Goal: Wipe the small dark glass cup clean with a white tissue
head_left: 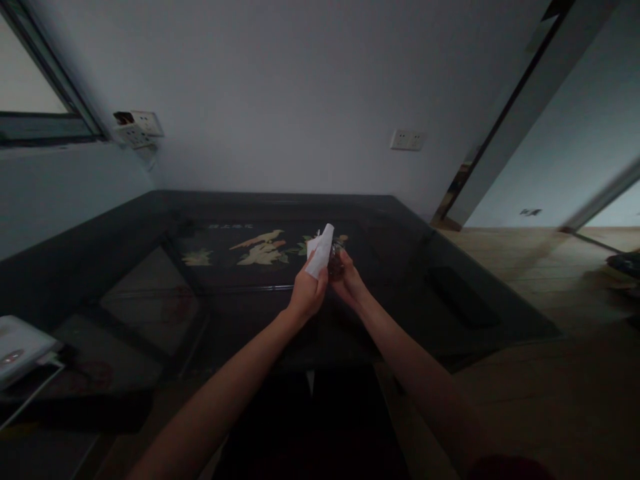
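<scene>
My left hand (307, 293) is closed around a white tissue (321, 251) that sticks up above the fingers. My right hand (349, 283) is closed on a small clear glass object (335, 261), too dim to make out further. The tissue presses against that glass, and both hands meet over the middle of a dark glass-topped table (150, 220).
Under the glass lies a panel with bird and flower inlay (260, 248). A dark flat object (463, 297) rests on the table's right side. A white device with a cable (20, 347) sits at the left edge. Wall sockets (137, 128) hang at the left; wooden floor lies to the right.
</scene>
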A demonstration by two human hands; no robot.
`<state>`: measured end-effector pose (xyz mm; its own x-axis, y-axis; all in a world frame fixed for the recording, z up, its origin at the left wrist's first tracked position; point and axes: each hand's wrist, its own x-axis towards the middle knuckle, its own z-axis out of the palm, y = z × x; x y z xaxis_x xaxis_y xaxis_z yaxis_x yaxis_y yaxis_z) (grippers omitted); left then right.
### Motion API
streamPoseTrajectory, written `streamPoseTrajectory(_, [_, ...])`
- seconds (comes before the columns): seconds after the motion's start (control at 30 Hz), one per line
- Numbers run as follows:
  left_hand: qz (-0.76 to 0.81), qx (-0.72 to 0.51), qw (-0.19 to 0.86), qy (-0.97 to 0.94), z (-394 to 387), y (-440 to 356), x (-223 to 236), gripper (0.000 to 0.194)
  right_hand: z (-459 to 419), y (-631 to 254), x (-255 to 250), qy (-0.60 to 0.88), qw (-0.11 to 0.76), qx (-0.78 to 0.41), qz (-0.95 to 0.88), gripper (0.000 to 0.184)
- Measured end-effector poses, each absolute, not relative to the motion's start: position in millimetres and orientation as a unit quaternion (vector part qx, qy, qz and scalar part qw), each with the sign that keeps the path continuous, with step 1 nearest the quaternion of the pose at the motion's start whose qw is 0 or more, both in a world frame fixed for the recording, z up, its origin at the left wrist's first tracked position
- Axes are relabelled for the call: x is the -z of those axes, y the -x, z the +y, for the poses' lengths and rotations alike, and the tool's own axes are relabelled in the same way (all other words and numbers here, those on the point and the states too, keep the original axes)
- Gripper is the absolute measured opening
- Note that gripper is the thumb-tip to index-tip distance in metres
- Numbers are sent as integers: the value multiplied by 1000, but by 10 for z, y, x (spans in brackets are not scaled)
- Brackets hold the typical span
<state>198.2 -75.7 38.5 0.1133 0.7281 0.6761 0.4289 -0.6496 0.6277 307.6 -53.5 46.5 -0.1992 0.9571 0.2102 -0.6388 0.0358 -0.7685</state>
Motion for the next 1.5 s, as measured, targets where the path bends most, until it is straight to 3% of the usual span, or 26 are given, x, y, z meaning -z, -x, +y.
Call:
streamPoseTrajectory(0.37, [415, -515, 156, -733, -779, -1994, -421, 46, -468, -3142, -493, 196, 632, -667, -342, 38])
streamPoseTrajectory(0.77, [321, -507, 40, -799, -879, -2027, -375, 47, -483, -3123, -461, 237, 623, -674, -317, 37])
streamPoseTrajectory(1.13, [466, -531, 190, -682, -752, -1960, -424, 45, -514, -3060, -382, 206, 589, -681, -383, 34])
streamPoseTrajectory(1.5, [475, -486, 160, -716, -793, -1952, -429, 41, -443, -3171, -488, 221, 640, -651, -343, 34])
